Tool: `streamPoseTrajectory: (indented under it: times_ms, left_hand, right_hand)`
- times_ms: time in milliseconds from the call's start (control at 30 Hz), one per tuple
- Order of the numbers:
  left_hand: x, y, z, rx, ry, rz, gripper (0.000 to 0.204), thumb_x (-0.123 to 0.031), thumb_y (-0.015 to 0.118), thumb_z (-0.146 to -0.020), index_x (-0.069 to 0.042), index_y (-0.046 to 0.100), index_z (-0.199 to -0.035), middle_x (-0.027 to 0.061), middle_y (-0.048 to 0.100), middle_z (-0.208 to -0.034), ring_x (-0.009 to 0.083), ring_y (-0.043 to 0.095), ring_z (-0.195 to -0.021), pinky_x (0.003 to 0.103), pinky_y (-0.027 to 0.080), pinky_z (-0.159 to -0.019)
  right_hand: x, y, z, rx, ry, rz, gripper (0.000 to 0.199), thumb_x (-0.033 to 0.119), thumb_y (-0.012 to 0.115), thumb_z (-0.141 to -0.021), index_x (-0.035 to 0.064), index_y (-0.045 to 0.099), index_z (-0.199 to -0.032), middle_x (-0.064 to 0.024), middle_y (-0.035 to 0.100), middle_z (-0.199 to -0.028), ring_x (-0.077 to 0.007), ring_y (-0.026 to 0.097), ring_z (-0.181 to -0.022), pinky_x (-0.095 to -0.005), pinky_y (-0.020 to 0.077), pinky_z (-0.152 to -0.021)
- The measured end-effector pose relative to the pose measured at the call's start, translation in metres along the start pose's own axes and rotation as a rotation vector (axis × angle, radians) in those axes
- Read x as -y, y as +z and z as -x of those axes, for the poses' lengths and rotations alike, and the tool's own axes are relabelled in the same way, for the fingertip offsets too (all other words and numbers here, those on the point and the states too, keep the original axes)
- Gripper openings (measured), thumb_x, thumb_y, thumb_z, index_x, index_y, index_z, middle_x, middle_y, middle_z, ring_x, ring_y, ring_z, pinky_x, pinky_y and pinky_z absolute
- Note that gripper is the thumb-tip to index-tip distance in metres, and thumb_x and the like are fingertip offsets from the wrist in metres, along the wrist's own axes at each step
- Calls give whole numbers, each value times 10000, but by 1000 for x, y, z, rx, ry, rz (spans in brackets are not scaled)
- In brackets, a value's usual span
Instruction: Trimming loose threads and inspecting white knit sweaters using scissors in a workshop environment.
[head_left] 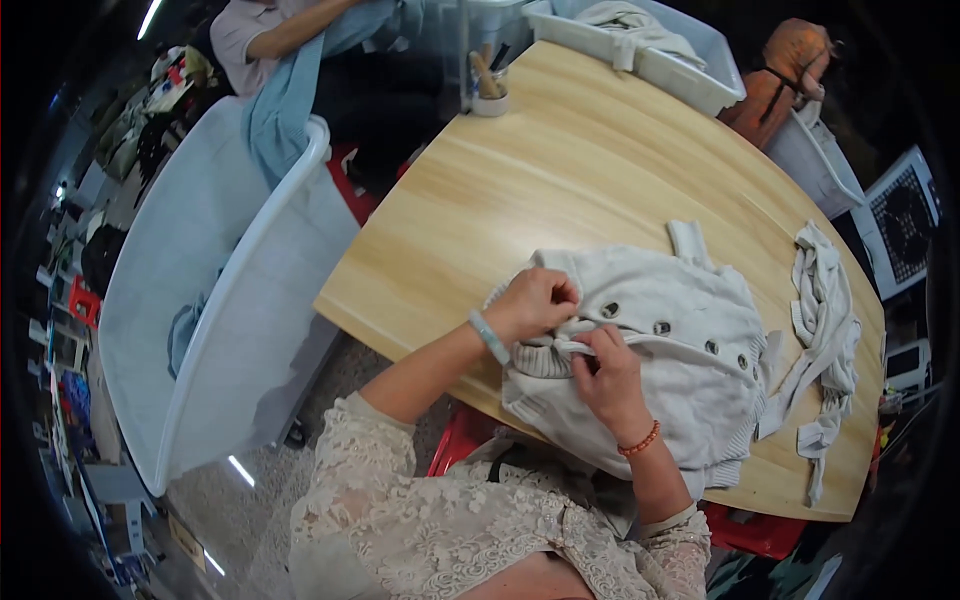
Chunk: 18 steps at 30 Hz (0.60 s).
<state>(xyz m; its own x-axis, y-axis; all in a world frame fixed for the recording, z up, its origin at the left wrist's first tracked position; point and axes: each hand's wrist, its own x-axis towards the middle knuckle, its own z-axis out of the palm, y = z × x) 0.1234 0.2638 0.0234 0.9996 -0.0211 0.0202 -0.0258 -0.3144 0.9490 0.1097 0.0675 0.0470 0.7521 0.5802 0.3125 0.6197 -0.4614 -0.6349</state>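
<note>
A cream knitted cardigan [680,390] with several dark buttons lies on the wooden table [500,200] in front of me. Its ribbed hem faces right, and the ribbed collar end is under my hands. My left hand [540,300] pinches the fabric near the collar end of the button band, fingers closed. Just beside it, my right hand [610,375] grips the knit edge between thumb and fingers. The two hands are close together but apart. Whether either holds something smaller than the fabric is hidden.
Loose cream knit strips [825,300] lie at the table's right side. A cup of tools [490,95] stands at the far left corner. A white bin [640,45] with garments is at the back. A large white tub [240,330] stands left, near another person holding blue cloth [285,120].
</note>
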Motion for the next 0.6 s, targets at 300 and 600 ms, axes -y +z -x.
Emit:
streamPoseTrajectory:
  times_ms: [300, 600]
  left_hand:
    - [-10, 16, 19, 101, -231, 586, 135, -122, 761, -857, -38, 709, -948, -6, 695, -812, 29, 576, -638, 171, 423, -538]
    - [-12, 7, 22, 218, -297, 623, 158, -100, 743, -866, -7, 718, -991, -5, 683, -810, 34, 580, -692, 177, 456, -614]
  right_hand:
    - [3, -3, 7, -190, -2, -6, 532, -30, 708, -740, 25, 547, -1244, -170, 638, -985, -329, 662, -829, -383, 547, -683]
    - [-1, -6, 14, -80, -75, 99, 513, 101, 731, -751, 7, 521, -1209, -153, 586, -965, -333, 637, -794, -398, 541, -661]
